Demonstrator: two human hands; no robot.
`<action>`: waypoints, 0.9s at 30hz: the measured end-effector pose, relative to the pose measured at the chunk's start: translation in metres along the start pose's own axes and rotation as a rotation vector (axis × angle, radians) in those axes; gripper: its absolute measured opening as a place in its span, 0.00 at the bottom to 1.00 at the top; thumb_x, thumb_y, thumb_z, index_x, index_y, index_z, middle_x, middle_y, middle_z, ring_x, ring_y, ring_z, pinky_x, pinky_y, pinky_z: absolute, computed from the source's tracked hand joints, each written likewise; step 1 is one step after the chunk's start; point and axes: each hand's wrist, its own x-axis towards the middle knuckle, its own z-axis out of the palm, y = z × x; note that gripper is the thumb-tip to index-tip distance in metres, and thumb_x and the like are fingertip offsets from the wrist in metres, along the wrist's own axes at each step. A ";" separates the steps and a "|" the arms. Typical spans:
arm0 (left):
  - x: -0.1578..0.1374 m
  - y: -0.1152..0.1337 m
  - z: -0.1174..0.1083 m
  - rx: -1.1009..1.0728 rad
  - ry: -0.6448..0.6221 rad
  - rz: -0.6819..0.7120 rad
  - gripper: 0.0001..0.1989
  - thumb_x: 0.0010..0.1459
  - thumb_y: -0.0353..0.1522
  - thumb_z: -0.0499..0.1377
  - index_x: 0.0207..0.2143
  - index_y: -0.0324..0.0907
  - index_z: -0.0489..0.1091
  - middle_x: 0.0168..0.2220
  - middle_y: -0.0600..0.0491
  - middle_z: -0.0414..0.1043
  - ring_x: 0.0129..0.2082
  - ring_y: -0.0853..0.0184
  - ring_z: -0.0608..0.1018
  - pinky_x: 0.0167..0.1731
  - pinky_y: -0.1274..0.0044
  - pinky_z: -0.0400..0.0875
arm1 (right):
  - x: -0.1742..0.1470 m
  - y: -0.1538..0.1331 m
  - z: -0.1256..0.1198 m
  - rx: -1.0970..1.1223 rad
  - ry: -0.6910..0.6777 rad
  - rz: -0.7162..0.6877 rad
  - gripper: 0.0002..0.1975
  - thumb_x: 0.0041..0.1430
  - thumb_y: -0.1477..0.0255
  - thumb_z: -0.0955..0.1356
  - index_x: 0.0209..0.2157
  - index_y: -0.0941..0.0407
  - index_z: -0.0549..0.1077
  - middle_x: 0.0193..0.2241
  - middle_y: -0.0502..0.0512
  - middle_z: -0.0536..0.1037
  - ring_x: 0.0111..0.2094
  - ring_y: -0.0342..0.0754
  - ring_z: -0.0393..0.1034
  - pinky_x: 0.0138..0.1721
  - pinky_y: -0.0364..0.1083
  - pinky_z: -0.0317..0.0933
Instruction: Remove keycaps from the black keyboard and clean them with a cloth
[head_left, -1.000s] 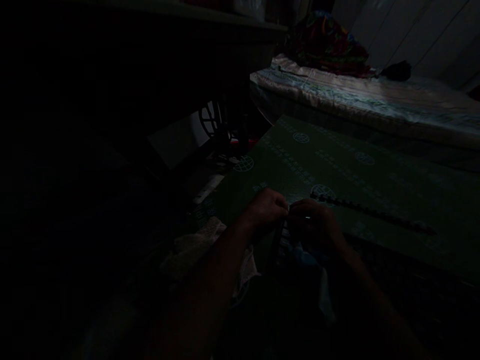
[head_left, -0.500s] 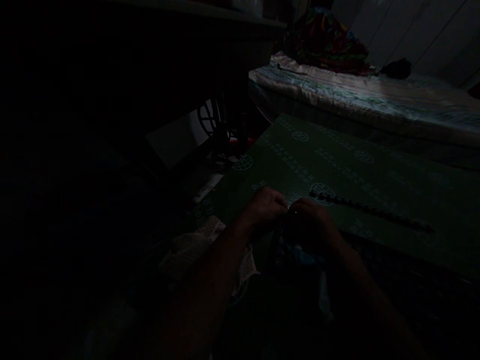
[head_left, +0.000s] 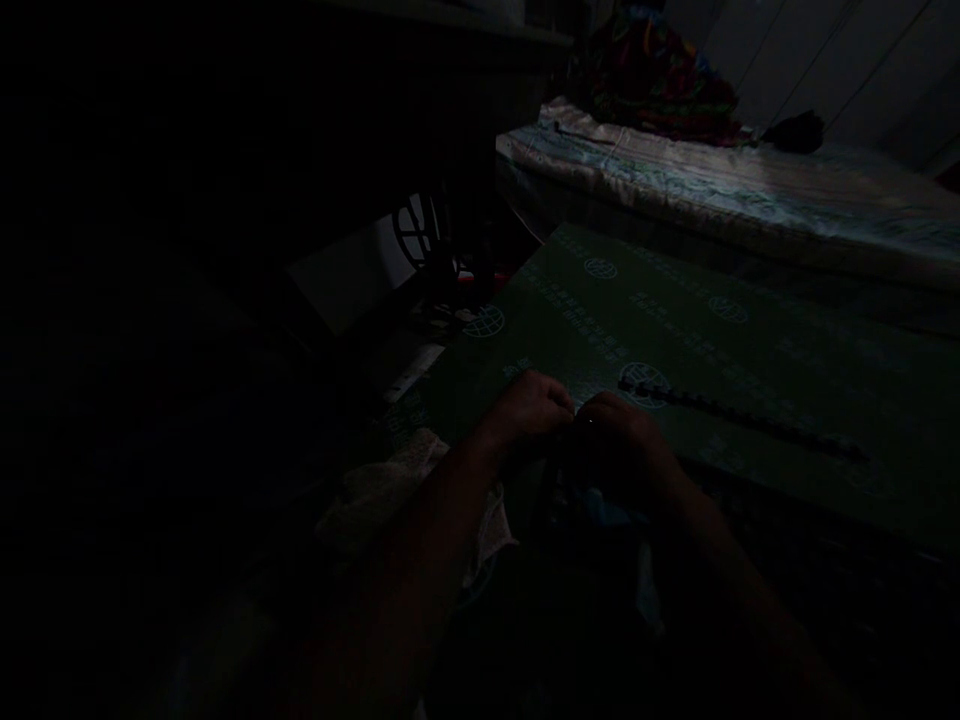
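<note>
The scene is very dark. My left hand [head_left: 534,408] and my right hand [head_left: 615,428] meet above a green printed board [head_left: 540,300], fingertips pinched together. Whatever lies between their fingers is too small and dark to make out. Just below them stands a dark box-like container [head_left: 553,505] with a bluish item [head_left: 604,508] in it, partly hidden by my right hand. Beyond my right hand a long dark strip with a beaded or braided look [head_left: 742,417] lies across the board. Beside my left forearm rests a crumpled pale cloth [head_left: 390,485].
A bed with a striped sheet [head_left: 675,180] runs along the back, bearing a heap of red patterned cloth [head_left: 660,80] and a dark bundle [head_left: 796,132]. At the left is a dark table [head_left: 420,90] with a spoked wheel [head_left: 412,232] below. Dark, unclear material lies at the lower right.
Both hands stay nearly in place, fingertips still together. The view has shifted very slightly, and the picture is a little darker.
</note>
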 end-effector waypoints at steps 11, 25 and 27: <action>-0.002 0.001 0.001 -0.021 0.009 -0.026 0.05 0.41 0.22 0.57 0.19 0.37 0.70 0.17 0.58 0.66 0.18 0.74 0.67 0.21 0.81 0.61 | -0.002 -0.008 0.000 0.046 0.080 0.040 0.06 0.55 0.79 0.64 0.27 0.57 0.72 0.27 0.54 0.70 0.27 0.42 0.65 0.25 0.40 0.55; -0.001 0.000 0.001 0.031 0.029 -0.035 0.03 0.45 0.25 0.58 0.24 0.35 0.72 0.17 0.58 0.66 0.18 0.75 0.69 0.20 0.83 0.63 | 0.000 -0.008 -0.011 0.270 0.096 0.159 0.05 0.51 0.76 0.66 0.25 0.56 0.73 0.26 0.52 0.72 0.28 0.44 0.68 0.28 0.42 0.59; -0.002 0.001 0.001 0.038 0.043 -0.058 0.04 0.48 0.25 0.57 0.26 0.35 0.72 0.16 0.58 0.65 0.16 0.75 0.69 0.18 0.84 0.62 | -0.002 -0.009 -0.014 0.344 0.114 0.194 0.04 0.52 0.74 0.66 0.26 0.56 0.73 0.25 0.52 0.72 0.27 0.45 0.68 0.28 0.42 0.59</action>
